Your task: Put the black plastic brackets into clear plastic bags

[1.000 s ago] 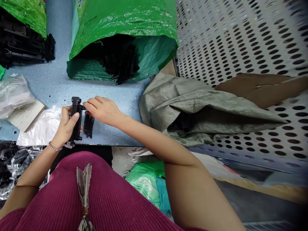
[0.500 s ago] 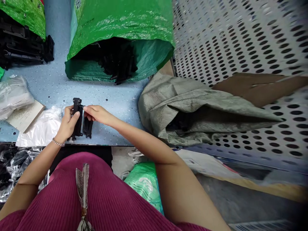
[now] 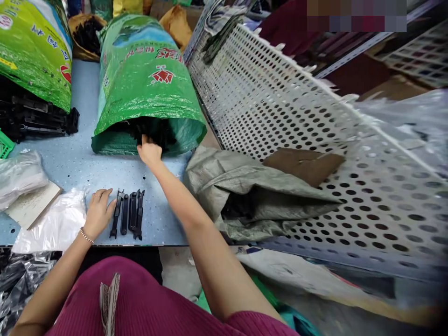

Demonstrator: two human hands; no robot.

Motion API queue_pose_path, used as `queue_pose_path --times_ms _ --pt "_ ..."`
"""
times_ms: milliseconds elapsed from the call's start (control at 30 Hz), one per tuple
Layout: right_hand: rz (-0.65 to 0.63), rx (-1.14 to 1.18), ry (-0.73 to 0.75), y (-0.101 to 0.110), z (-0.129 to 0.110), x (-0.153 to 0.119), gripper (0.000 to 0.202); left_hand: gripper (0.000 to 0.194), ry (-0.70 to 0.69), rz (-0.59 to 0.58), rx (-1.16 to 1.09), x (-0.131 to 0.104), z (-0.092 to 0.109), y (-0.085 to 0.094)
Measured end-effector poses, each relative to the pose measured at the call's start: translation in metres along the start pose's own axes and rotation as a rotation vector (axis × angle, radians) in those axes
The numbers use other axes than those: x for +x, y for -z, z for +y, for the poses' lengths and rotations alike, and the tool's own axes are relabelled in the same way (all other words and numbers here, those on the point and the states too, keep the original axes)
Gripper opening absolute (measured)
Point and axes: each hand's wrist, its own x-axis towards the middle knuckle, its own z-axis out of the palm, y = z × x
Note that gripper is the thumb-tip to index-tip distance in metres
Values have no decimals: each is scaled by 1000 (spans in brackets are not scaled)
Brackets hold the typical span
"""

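Note:
Several slim black plastic parts (image 3: pixel 133 212) lie side by side, lengthwise, on the speckled blue table (image 3: pixel 80 163) near its front edge. Just left of them rests my left hand (image 3: pixel 99 212), its fingers apart and nothing held, the thumb close to the leftmost part. My right hand (image 3: pixel 150 151) reaches into the mouth of a green woven sack (image 3: pixel 140 84) lying on the table. Dark parts (image 3: pixel 164 133) fill the sack's opening, and my right fingertips are hidden among them, so what they hold does not show.
A grey sack (image 3: pixel 245 177) lies open to the right, against a white perforated panel (image 3: pixel 252 107). Clear plastic bags (image 3: pixel 65 221) and a flat pale board (image 3: pixel 33 203) are at the left. Behind them, a yellow-green sack (image 3: pixel 38 51) spills black parts (image 3: pixel 38 114).
Both hands have let go of the black parts, which now lie in a row. My right hand has moved forward into the green sack. The view has tilted up.

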Motion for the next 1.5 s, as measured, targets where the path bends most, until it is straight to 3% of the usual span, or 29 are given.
queue_pose_path --times_ms 67,200,267,300,333,400,500,633,733,833,900,967,1067,1133,1200,1300,1367,1433,1500 --pt "83 82 77 -1 -2 -39 49 45 84 -5 -302 15 3 9" --pt "117 127 543 1 -12 -136 47 67 395 -37 -963 54 24 13" --pt "48 231 814 5 -15 -167 44 67 485 -31 -1040 64 34 13" --pt "23 322 877 8 -15 -174 44 62 506 -31 -1017 65 37 14" --pt "22 420 870 11 -14 -175 44 56 515 -39 -983 63 40 16" --pt "81 539 705 15 -13 -163 45 47 500 -92 -942 52 45 20" --pt "148 447 541 15 -19 -131 49 52 431 -177 -901 31 52 25" --pt "0 395 450 11 -35 -114 56 64 384 -153 -831 20 55 25" --pt "-140 461 366 13 -42 -139 57 62 435 -45 -827 22 47 25" --pt "-139 400 594 9 -44 -182 48 53 468 51 -762 24 37 27" --pt "-105 337 697 4 -45 -209 41 51 417 28 -668 22 32 27" --pt "-112 314 682 -1 -41 -225 39 54 316 -79 -542 17 27 27" --pt "-68 277 483 -1 -19 -230 36 64 220 -186 -199 7 16 28" --pt "24 206 255 -1 5 -225 30 73 241 -201 64 1 8 29" --pt "47 186 58 -3 29 -219 38 75 275 -257 250 -2 3 29" --pt "-38 443 -135 -6 52 -210 52 69 273 -341 401 -4 4 26" --pt "-122 839 -220 -3 52 -210 50 67 217 -243 391 -4 10 25" --pt "-291 1257 -211 4 39 -213 53 70 103 -82 209 -5 20 23" --pt "-474 1466 -121 13 16 -221 61 75 9 -37 -144 -7 33 21"
